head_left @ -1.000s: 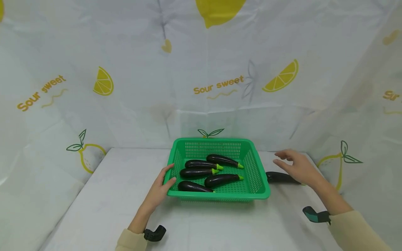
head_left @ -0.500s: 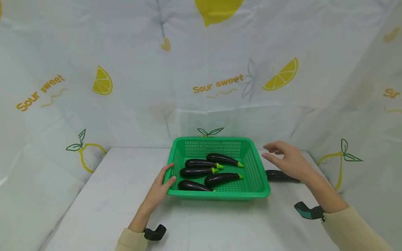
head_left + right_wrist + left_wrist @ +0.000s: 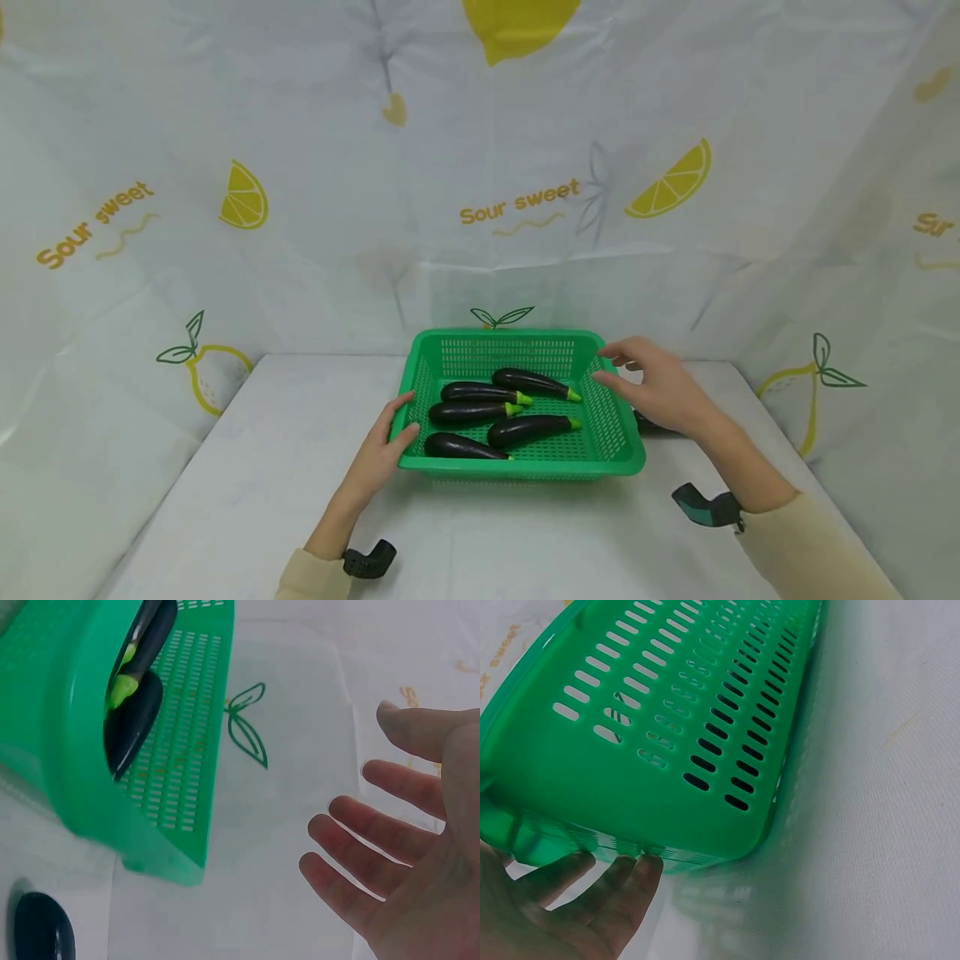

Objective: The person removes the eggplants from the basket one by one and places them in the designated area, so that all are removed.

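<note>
Basket, green, perforated: stood at mid-width on the white tabletop, toward the far edge. Eggplants, five, dark with green caps: lay inside it, caps pointing right. Loose eggplant, one: lay just beside the basket, between it and the tabletop's right edge, partly hidden in the head view. Left hand: grip held the basket's left rim. Right hand: grip was wide, thumb well apart from fingers, near the basket's right rim. Lemon-printed sheet: hung behind the far edge.
</note>
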